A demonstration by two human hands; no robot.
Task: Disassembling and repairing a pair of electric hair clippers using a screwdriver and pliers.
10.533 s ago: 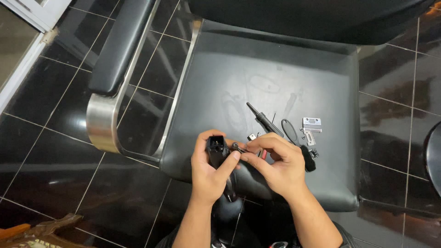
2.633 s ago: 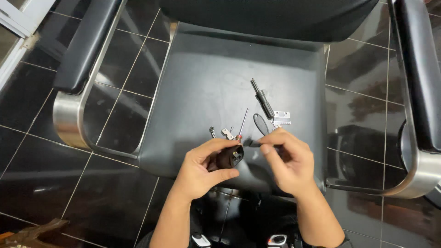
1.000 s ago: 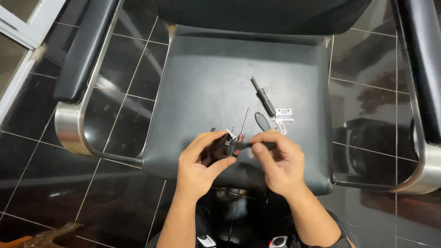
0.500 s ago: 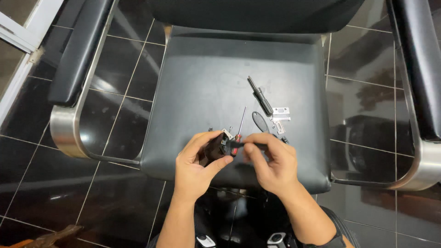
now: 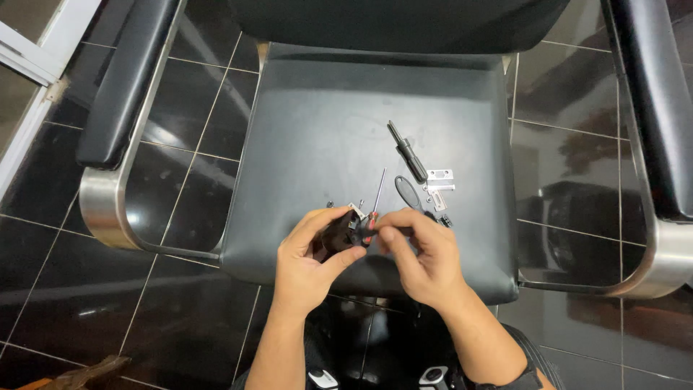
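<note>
Low in the frame's centre, my left hand (image 5: 307,263) grips a small black device (image 5: 333,240), while my right hand (image 5: 422,253), just right, pinches a screwdriver (image 5: 375,206) pointing up-frame.

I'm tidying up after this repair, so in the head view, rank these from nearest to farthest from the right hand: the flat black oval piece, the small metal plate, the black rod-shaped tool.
From the right hand:
1. Flat black oval piece, just above the fingers on the seat.
2. Small metal plate, up and slightly right.
3. Black rod-shaped tool, farthest up the seat, toward the backrest.
</note>
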